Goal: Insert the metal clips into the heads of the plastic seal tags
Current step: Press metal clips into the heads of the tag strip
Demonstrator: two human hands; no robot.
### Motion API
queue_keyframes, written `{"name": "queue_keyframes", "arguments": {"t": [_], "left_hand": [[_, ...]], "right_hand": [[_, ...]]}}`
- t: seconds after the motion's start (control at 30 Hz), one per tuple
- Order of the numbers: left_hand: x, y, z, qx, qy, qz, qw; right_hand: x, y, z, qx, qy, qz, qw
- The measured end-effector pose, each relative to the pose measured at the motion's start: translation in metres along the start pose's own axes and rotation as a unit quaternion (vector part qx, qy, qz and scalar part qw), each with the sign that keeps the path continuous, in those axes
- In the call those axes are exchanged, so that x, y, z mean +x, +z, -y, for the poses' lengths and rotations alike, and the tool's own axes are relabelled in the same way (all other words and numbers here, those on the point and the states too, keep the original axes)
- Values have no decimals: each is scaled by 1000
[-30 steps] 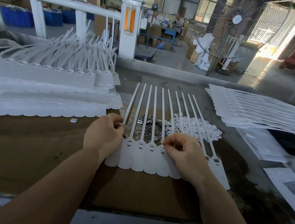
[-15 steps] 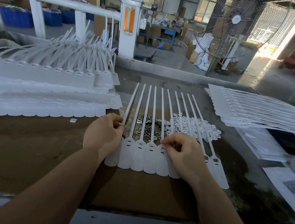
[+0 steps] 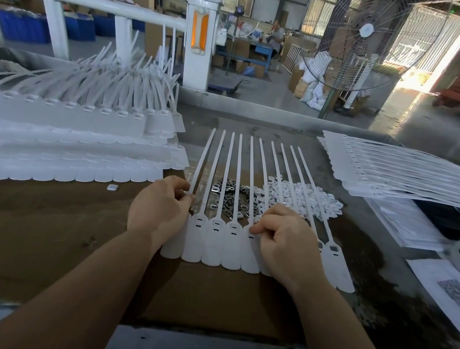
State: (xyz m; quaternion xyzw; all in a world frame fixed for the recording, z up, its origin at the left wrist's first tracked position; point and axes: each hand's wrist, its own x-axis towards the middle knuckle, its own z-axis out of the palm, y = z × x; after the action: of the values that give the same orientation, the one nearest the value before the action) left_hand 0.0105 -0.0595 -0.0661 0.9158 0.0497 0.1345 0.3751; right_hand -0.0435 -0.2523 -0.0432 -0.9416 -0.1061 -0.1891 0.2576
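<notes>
At the centre of the frame, on a brown cardboard sheet [image 3: 43, 239], lies a joined strip of white plastic seal tags [image 3: 215, 244], flat paddles toward the bottom edge and thin tails fanning toward the top; the left hand [image 3: 158, 212] rests on the strip's left end, fingers curled, its thumb and forefinger pinching the tail of the leftmost tag; the right hand [image 3: 284, 238] sits on the strip's right-centre part with fingers curled, thumb and forefinger tips pressed together at a tag head, and whether a clip sits between them cannot be told; several heads between the two hands show a small dark slot; just above the hands, under the tails, lies a heap of metal clips [image 3: 229, 197], and just to its right a heap of small white plastic caps [image 3: 306, 197], the two heaps touching; one loose white cap [image 3: 112, 187] lies on the cardboard left of the left hand; at the left of the frame stand stacked tag strips [image 3: 70, 133] with tails arching upward; at the right lies a flatter stack of strips [image 3: 409, 177], tails pointing right; a standing fan [image 3: 364, 37] fills the upper right; a white post with an orange panel [image 3: 200, 33] stands at upper centre.
</notes>
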Motion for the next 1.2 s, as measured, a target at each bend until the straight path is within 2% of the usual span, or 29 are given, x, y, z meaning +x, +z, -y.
{"name": "queue_keyframes", "arguments": {"t": [0.1, 0.17, 0.33, 0.5, 0.7, 0.8, 1.2], "left_hand": [[0, 0, 0, 0, 1, 1, 1000], [0, 0, 0, 1, -1, 2, 1000], [0, 1, 0, 2, -3, 1, 1000], [0, -1, -1, 4, -4, -6, 1000], [0, -2, -1, 2, -2, -5, 1000], [0, -2, -2, -1, -3, -4, 1000], [-1, -3, -1, -5, -2, -4, 1000]], "right_hand": [[-1, 0, 0, -14, -6, 3, 1000], [-1, 0, -2, 29, 18, -7, 999], [3, 1, -6, 86, 92, -77, 989], [10, -7, -19, 5, 143, -146, 979], [29, -7, -29, -146, 169, -42, 974], [37, -6, -31, -174, 160, -15, 971], [42, -3, -34, -207, 147, -19, 967]]}}
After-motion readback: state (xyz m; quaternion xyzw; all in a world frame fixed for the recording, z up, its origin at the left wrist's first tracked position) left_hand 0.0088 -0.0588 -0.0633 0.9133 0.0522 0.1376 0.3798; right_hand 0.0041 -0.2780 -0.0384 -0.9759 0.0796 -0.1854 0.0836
